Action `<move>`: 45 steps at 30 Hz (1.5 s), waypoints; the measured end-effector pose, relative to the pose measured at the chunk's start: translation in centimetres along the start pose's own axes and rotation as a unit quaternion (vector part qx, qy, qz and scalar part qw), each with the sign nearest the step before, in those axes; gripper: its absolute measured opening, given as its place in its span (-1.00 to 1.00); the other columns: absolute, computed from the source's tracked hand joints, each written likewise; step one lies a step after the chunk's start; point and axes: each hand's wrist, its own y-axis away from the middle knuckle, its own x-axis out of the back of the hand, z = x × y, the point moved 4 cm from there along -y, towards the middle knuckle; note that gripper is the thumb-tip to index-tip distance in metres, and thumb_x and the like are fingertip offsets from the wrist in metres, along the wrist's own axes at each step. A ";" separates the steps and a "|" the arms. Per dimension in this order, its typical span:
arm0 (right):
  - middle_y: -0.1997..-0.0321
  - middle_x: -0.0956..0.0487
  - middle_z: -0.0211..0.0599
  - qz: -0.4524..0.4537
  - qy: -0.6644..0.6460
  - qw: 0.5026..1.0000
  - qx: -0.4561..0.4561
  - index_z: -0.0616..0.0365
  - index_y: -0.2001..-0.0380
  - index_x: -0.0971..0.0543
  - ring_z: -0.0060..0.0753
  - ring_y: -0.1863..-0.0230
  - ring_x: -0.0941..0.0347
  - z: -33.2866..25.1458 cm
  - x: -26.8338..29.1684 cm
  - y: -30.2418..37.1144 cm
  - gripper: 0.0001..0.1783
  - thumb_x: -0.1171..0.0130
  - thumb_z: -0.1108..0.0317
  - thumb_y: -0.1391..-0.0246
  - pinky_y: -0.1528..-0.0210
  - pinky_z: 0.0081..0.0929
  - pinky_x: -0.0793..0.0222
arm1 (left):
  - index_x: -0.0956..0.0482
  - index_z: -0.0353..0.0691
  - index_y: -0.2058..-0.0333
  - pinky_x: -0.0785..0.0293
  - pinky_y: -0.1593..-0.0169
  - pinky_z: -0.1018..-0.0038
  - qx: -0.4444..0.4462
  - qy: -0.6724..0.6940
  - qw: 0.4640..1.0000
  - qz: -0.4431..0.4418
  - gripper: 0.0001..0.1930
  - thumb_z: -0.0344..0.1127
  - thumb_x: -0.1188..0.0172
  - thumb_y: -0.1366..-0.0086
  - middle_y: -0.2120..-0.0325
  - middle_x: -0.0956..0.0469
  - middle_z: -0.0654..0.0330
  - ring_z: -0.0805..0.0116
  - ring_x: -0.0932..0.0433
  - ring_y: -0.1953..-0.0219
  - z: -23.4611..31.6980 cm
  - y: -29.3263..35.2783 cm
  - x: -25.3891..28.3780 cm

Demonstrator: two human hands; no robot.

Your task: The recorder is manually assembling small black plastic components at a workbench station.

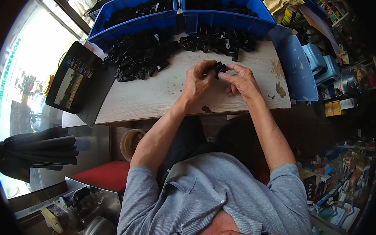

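L hand (198, 81) & R hand (242, 82) both pinch a small black part (220, 68) between them, fingertips closed in, above the table (155, 97); prob mid-fiddling step, can't tell exactly; next move prob needs steady fingertips; black heaps (132, 58) just beyond, blue bins (230, 22) behind

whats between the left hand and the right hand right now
A small black part sits between the left hand and the right hand, with fingers of both on it; the head view shows this, though fingers partly hide its shape.
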 end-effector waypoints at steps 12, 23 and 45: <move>0.70 -0.45 -0.46 -0.014 0.096 0.993 -0.064 0.18 -0.05 -0.54 -0.56 0.71 -0.43 -0.2 0.9 -1.1 -0.50 -0.42 0.29 -0.04 0.63 -0.50 -0.44 | -0.63 -0.26 0.08 -0.59 0.13 0.27 -0.112 -0.234 0.966 -0.025 -0.73 -0.52 -0.22 -0.21 0.19 -0.67 0.00 -0.03 -0.67 0.17 1.9 -0.1 -0.7; 0.46 -0.61 -0.27 -0.017 0.121 0.992 -0.039 0.20 0.02 -0.61 -0.51 0.67 -0.51 0.1 1.2 -1.7 -0.60 -0.30 0.46 0.00 0.67 -0.53 -0.47 | -0.65 -0.19 0.03 -0.56 0.01 0.25 -0.177 -0.295 0.936 -0.080 -0.65 -0.54 -0.19 -0.20 0.14 -0.67 0.07 0.01 -0.63 0.09 2.1 -0.4 -1.8; 0.76 -0.39 -0.46 0.025 0.059 0.997 -0.039 0.25 0.06 -0.53 -0.50 0.68 -0.49 0.0 1.0 3.0 -0.53 -0.44 0.25 -0.03 0.64 -0.50 -0.46 | -0.62 -0.08 0.02 -0.34 -0.05 0.18 -0.133 -0.586 0.785 0.153 -0.66 -0.32 -0.28 -0.19 0.06 -0.60 0.27 0.14 -0.47 -0.03 6.4 4.0 6.9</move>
